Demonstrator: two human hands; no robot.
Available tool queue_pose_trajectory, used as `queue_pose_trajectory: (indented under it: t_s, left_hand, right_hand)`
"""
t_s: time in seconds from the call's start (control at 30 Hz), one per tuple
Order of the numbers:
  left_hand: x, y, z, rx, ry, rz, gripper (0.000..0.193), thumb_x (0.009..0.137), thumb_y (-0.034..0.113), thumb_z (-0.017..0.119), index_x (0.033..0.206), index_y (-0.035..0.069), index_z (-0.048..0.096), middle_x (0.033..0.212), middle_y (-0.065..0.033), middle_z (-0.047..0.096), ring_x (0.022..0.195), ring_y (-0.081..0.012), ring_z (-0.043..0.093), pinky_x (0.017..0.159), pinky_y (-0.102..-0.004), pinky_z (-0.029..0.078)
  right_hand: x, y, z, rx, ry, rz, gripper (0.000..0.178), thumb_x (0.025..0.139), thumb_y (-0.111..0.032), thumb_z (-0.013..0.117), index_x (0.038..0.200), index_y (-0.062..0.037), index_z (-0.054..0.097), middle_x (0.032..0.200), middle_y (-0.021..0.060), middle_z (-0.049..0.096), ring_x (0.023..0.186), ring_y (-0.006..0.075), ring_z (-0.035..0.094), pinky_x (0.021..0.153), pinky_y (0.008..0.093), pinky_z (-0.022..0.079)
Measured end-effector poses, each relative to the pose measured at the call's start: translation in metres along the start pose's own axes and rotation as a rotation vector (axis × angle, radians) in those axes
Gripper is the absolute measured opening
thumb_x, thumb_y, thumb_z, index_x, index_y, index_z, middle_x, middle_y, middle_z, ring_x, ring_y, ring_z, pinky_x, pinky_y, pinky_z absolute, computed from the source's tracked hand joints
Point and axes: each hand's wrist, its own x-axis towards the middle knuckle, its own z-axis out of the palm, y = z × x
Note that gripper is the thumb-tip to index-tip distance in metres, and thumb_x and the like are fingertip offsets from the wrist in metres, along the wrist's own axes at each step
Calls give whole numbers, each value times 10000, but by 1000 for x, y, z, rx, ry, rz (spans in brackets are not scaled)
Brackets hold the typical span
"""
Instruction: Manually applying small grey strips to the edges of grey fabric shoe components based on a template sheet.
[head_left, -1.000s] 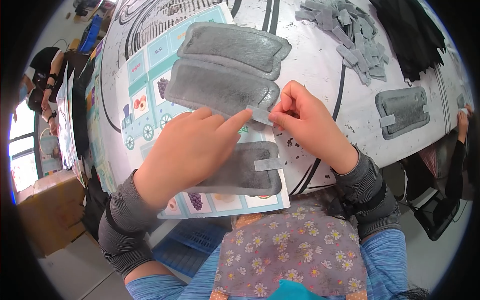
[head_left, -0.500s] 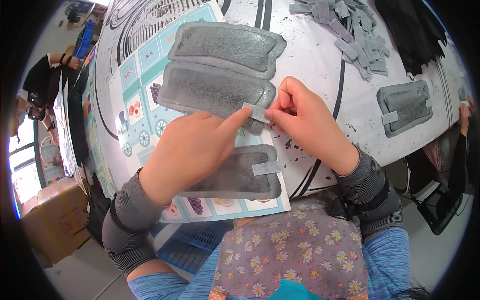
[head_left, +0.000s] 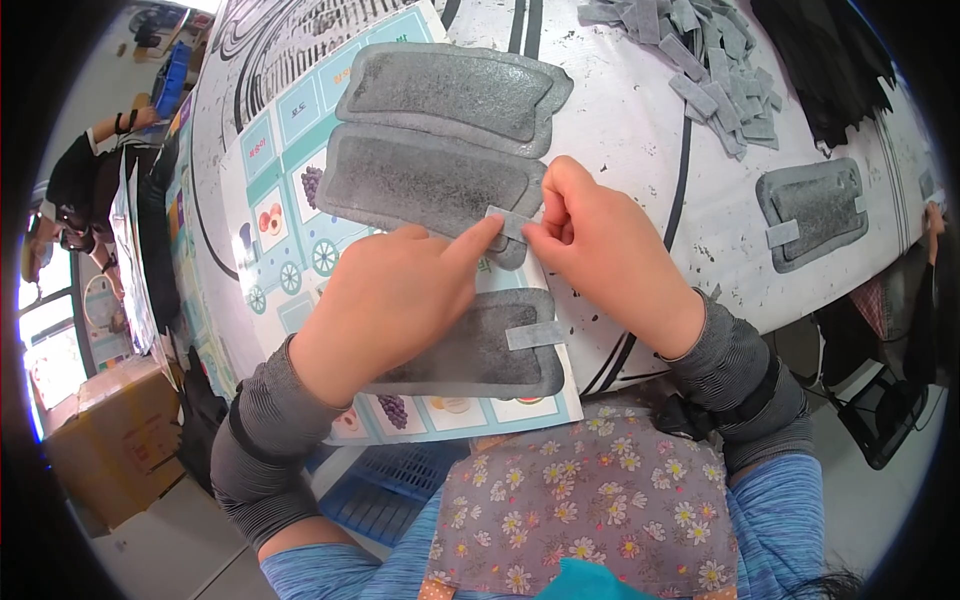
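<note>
At centre frame, our left hand point(head_left: 385, 300) and right hand point(head_left: 600, 255) pinch a small grey strip point(head_left: 508, 222) onto the middle grey pad point(head_left: 425, 185).

At the centre of the frame, the left hand point(head_left: 385, 305) and right hand point(head_left: 600, 255) pinch a small grey strip point(head_left: 508, 222) against the middle grey padded panel point(head_left: 425, 185). Another panel point(head_left: 450, 90) lies above it and a third point(head_left: 480, 350) below, on a picture chart point(head_left: 290, 190). A pile of grey strips point(head_left: 715, 60) sits at upper right.
</note>
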Motion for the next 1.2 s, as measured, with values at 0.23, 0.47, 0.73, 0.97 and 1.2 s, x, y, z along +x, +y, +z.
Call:
queue_pose_trajectory:
  t_s: [0.23, 0.47, 0.73, 0.97, 1.2]
  left_hand:
    - [1, 0, 0, 18, 63, 42, 406, 918, 134, 636, 1323, 125, 612, 697, -84, 615, 697, -285, 633, 591, -434, 486]
    - [-1, 14, 4, 73, 55, 78, 433, 899, 132, 648, 1330, 169, 616, 694, -41, 626, 694, -257, 638, 591, -414, 504]
    - [-19, 22, -23, 30, 216, 80, 486, 893, 91, 650, 1370, 166, 604, 724, -58, 634, 686, -263, 630, 601, -408, 499]
    - [-55, 6, -31, -6, 168, -31, 370, 923, 89, 637, 1291, 122, 649, 769, -82, 654, 729, -274, 648, 632, -405, 495]
    - [-83, -15, -21, -7, 187, -117, 322, 938, 115, 637, 1257, 131, 667, 778, -95, 660, 735, -286, 649, 651, -402, 498]
  right_hand:
    - [-3, 2, -3, -116, 76, -67, 274, 891, -109, 721, 894, -64, 451, 638, 92, 540, 577, 223, 562, 559, 342, 447]
    - [5, 5, -27, -73, 391, -99, 217, 886, -123, 711, 998, -55, 537, 823, 118, 634, 763, 336, 641, 674, 425, 492]
    - [29, 60, -85, -922, 539, -286, 197, 877, -64, 651, 1047, -2, 573, 1008, 162, 633, 972, 407, 617, 851, 493, 531]
    - [34, 58, -105, -770, 380, -140, 225, 857, -45, 677, 1071, 8, 632, 1025, 189, 667, 978, 356, 644, 834, 405, 510]
    - [30, 20, -113, -632, 427, -54, 110, 835, -54, 623, 916, 17, 645, 853, 195, 682, 805, 367, 662, 719, 420, 508]
